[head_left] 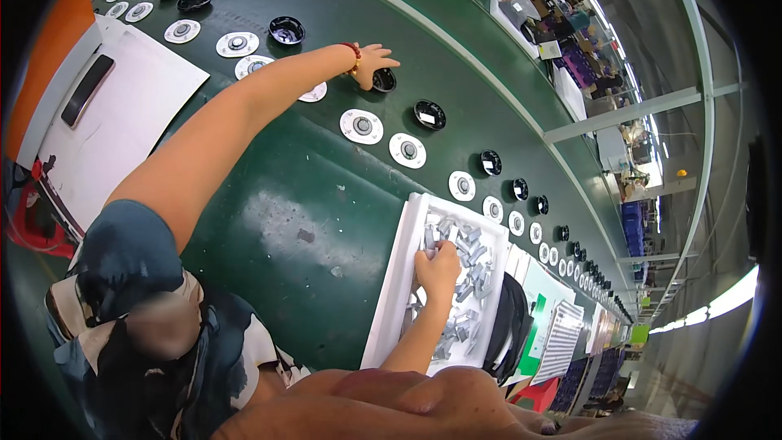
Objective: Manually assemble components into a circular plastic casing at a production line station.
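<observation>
My left hand (371, 63), with a red beaded bracelet at the wrist, reaches out over the dark green bench. Its fingers are stretched over a shiny black round cup (384, 81); I cannot tell how firmly it touches. White oval plates with grey round centres, such as this plate (361, 126), lie in a row along the near side of the cups. My right hand (438, 269) is down in a white foam tray (393, 277), fingers closed at a small grey part (445, 228) among many loose grey parts. The fingertips are partly hidden.
Another black cup (429, 115) belongs to a long row running off to the right. At left, a white board (155, 73) carries a dark oblong object (88, 91), beside an orange panel (53, 57). A black bag (509, 326) and papers (547, 293) lie right of the tray.
</observation>
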### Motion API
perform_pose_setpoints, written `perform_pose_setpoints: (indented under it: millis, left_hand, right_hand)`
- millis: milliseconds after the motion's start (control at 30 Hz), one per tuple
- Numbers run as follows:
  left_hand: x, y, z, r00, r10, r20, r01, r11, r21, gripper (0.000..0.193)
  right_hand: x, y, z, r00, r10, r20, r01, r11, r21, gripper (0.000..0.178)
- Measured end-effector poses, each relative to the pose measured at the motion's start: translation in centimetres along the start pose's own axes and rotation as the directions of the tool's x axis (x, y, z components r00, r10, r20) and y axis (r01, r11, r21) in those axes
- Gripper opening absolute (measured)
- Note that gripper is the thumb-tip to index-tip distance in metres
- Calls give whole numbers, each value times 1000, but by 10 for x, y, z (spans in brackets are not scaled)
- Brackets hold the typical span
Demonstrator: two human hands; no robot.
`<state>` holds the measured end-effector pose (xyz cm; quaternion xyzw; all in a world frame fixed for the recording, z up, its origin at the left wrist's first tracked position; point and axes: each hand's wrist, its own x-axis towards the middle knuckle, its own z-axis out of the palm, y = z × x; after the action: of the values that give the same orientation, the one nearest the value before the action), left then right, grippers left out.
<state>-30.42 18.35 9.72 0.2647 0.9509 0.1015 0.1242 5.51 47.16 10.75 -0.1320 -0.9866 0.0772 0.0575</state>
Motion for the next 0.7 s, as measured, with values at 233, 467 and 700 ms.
perform_pose_setpoints:
  millis: [233,467,700]
  left_hand:
    - [21,-29,22,950,309,-37,-308,951,34,101]
    - [-28,-7,5,933,299,-201,-327,936,-130,99]
    - [-169,-22,9,881,348,-320,-394,915,-90,97]
  right_hand:
    - [-3,-1,21,997,-56,-62,65,984,168,49]
    - [-12,-11,1,1000,-17,3,17,990,142,45]
    - [-3,-11,11,969,-144,-203,147,989,-1,40]
